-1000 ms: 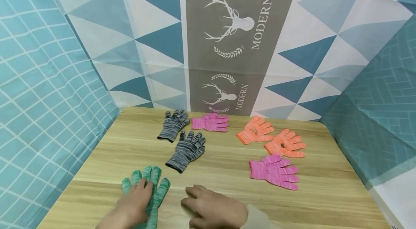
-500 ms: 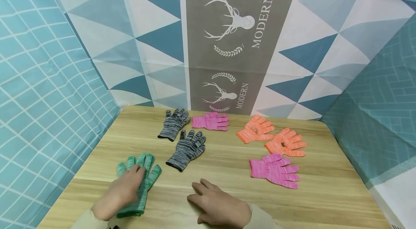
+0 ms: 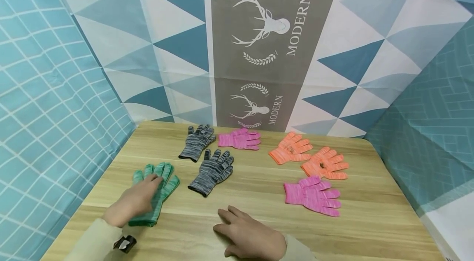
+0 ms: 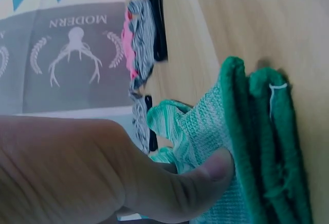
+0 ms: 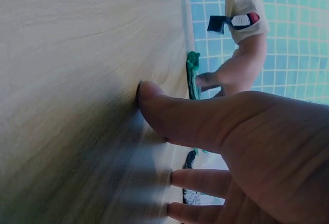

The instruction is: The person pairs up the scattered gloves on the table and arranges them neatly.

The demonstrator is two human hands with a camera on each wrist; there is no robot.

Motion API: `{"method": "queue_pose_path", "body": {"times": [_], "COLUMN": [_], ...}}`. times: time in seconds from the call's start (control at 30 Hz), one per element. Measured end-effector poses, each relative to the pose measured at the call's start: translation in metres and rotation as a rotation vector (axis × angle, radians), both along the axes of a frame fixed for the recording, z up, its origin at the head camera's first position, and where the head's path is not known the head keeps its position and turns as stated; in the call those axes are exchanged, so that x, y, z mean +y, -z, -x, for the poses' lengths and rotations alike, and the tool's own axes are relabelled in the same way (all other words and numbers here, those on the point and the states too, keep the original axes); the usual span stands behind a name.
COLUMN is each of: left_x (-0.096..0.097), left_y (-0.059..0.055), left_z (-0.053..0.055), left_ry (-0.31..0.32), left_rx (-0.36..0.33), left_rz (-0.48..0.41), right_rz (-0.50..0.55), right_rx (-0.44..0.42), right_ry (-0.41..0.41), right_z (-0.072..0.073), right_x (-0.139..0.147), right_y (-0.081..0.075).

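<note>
In the head view my left hand [image 3: 135, 200] lies over a green knit glove [image 3: 158, 201] on the left of the table, gripping it between thumb and fingers. Its fingertips are partly hidden. The left wrist view shows the thumb [image 4: 208, 175] against the knit, beside the thick dark green cuff [image 4: 239, 126]; whether one or two gloves lie there I cannot tell. My right hand [image 3: 253, 234] holds nothing, its fingers loosely spread low at the table's front middle. The right wrist view shows its thumb [image 5: 164, 108] at the wood surface.
Two grey-black gloves [image 3: 212, 172] lie right of the green one. A pink glove [image 3: 240, 139] rests at the back, another pink glove [image 3: 314, 195] at right, below two orange gloves [image 3: 290, 148]. Patterned cloth walls [image 3: 177, 47] border the wooden table [image 3: 259, 189].
My left hand and the green glove have slid forward and slightly left across the table. The right hand has shifted a little right and otherwise stayed put.
</note>
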State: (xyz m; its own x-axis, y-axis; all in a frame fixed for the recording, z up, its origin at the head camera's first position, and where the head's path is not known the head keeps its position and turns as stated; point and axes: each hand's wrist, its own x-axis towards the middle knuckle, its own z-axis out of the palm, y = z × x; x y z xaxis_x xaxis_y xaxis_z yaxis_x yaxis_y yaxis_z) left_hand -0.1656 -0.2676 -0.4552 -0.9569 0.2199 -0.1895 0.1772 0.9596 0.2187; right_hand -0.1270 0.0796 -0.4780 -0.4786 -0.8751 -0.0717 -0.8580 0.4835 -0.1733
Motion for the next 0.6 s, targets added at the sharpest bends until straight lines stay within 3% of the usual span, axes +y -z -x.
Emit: {"method": "queue_pose_path", "body": {"times": [0.17, 0.4, 0.6], "left_x": [-0.006, -0.009, -0.014], "left_y": [0.001, 0.001, -0.002], "left_z": [0.013, 0.028, 0.041], "left_ry": [0.009, 0.030, 0.014], "left_rx": [0.005, 0.066, 0.030], "left_rz": [0.012, 0.065, 0.055], "right_rz": [0.009, -0.009, -0.024], "right_rx": [0.000, -0.059, -0.074], "right_ry": [0.008, 0.033, 0.038], "right_z": [-0.001, -0.001, 0.000], "right_x": [0.000, -0.001, -0.002], "right_y": [0.001, 0.000, 0.002]}}
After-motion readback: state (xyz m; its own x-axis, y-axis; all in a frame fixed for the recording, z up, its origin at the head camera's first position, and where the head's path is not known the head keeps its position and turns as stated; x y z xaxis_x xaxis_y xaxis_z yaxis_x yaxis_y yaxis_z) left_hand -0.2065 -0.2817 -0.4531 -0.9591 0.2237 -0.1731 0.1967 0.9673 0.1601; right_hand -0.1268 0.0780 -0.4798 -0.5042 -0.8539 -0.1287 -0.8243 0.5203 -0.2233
